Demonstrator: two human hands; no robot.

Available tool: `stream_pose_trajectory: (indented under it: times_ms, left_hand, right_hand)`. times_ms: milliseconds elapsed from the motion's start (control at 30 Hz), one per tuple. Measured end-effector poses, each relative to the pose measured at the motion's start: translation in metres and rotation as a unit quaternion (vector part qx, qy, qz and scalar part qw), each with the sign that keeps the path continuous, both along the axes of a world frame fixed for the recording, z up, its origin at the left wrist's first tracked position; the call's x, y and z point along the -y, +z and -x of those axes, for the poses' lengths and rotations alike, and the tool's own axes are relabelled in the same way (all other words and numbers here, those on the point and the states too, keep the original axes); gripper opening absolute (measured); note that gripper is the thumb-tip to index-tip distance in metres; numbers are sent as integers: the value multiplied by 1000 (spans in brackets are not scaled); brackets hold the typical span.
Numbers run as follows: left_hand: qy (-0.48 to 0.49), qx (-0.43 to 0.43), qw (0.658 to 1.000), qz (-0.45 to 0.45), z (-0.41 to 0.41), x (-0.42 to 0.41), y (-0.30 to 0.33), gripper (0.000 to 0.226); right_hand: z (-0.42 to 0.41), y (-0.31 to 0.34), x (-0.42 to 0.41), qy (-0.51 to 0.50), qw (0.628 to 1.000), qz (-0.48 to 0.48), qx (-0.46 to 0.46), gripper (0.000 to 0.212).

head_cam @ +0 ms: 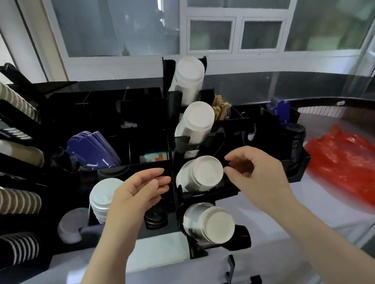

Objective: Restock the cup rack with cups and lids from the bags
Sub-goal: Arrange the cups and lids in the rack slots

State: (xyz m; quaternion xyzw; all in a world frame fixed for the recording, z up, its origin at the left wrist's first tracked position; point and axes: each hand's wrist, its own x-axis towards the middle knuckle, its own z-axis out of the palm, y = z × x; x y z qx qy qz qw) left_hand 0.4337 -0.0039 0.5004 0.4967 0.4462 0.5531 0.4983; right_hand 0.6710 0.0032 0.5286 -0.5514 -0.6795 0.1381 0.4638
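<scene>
A black cup rack (104, 101) stands on the counter. Its middle column holds several stacks of white cups pointing at me; the third stack from the top (202, 173) sits between my hands. My left hand (138, 195) hovers just left of that stack, fingers apart and curled, holding nothing. My right hand (254, 172) is just right of it, thumb and fingers close to the cup's rim; contact is unclear. A stack of white lids (104, 199) sits left of my left hand. A red plastic bag (362, 173) lies on the counter at the right.
Striped brown and black cup stacks (4, 204) fill the rack's left side. Blue sleeves (92, 148), wooden stirrers (220, 108) and black lids (294, 145) sit in other compartments. A window is behind the rack; a cabinet with black handles (238, 280) is below.
</scene>
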Motion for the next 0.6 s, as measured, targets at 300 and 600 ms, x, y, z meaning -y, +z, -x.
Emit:
stream_pose_trajectory:
  times_ms: [300, 600]
  left_hand:
    - [-7, -58, 997, -59, -12, -62, 27, 34]
    - [-84, -150, 982, -78, -25, -113, 39, 59]
  right_hand:
    - [27, 36, -80, -33, 999, -9, 41, 53]
    - [38, 40, -118, -21, 993, 76, 91, 74]
